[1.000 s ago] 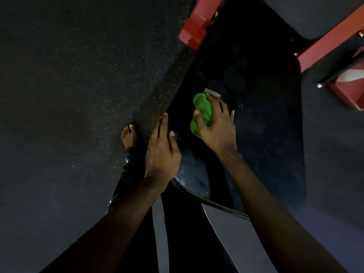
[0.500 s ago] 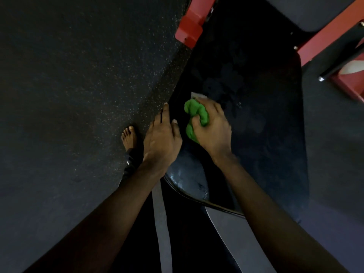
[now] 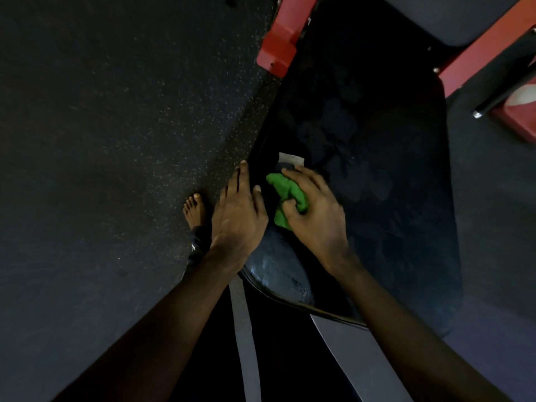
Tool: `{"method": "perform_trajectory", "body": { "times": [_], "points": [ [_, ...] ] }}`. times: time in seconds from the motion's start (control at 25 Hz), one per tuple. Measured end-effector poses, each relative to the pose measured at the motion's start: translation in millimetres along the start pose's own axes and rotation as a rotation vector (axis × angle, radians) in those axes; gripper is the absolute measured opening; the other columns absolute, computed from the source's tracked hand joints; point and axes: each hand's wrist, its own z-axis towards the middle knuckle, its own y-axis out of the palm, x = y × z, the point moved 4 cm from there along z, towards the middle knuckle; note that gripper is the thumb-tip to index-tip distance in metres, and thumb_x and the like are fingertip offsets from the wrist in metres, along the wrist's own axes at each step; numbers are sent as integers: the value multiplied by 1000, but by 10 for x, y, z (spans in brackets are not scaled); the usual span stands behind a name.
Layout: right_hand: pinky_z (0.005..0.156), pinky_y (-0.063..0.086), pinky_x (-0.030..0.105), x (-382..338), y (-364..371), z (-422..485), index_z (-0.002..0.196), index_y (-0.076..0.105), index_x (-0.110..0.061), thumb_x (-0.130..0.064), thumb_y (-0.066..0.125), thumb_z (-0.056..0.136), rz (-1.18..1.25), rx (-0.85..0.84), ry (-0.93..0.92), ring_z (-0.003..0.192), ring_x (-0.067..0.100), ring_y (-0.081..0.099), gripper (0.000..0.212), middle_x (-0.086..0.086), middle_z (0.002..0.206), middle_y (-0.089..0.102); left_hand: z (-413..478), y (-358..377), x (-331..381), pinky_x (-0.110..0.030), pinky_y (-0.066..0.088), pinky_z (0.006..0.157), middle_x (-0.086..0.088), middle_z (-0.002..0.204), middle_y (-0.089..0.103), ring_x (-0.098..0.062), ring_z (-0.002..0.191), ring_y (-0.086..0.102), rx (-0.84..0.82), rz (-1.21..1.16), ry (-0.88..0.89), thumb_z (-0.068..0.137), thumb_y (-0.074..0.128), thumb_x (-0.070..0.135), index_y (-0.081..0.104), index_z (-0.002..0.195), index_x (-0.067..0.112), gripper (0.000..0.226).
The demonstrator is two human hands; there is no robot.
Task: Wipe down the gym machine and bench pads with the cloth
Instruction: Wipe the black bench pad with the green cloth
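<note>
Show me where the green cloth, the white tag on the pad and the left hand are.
green cloth (image 3: 285,185), head view, on the bunched fabric in its upper part.
white tag (image 3: 291,159), head view, on its flat middle.
left hand (image 3: 237,216), head view, on the back of the hand.

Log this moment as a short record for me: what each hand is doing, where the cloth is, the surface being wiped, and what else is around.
left hand: flat, fingers straight, at the pad's left edge
right hand: grips the cloth, pressing it on the pad
green cloth: bunched, under the right hand
surface: black bench pad, glossy at its near end
nearby: red frame at the far end; white tag just beyond the cloth; bare foot on the speckled floor
</note>
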Motion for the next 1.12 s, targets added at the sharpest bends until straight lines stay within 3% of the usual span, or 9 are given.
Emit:
{"method": "perform_trajectory", "body": {
  "times": [0.2,0.36,0.68,0.84,1.12],
  "points": [
    [93,52,38,267,-26,851,133,61,-33,-27,56,87,-7,198,114,114,20,61,47,-3,132,59,14,16,-2,-30,18,107,-5,161,29,-24,141,35,-29,7,5,108,31,31,19,159,15,55],
    [89,46,40,468,-80,1390,134,58,-33,-33,55,90,-100,211,308,114,28,60,44,2,132,57,19,48,-9,-38,27,112,-7,162,27,-27,142,34,-71,33,21,108,29,33,16,159,13,57],
    [93,53,39,248,-42,231,135,57,-33,-32,53,87,-19,155,109,120,17,58,48,-7,139,55,348,150,125,-42,29,115,-12,164,17,-28,147,28,-117,106,87,105,29,42,4,159,8,68],
    [88,49,35,295,-32,828,134,58,-25,-32,57,96,-60,158,113,114,23,60,38,1,133,58,347,133,124,-41,33,112,-10,163,22,-28,144,32,-114,82,66,105,29,42,6,159,10,67],
    [89,46,39,242,-2,1843,138,53,-31,-50,55,96,-134,43,156,119,27,59,46,1,135,54,357,89,143,-42,25,115,-10,160,29,-29,139,40,-99,84,75,105,31,41,11,159,10,65]
  ]
}}
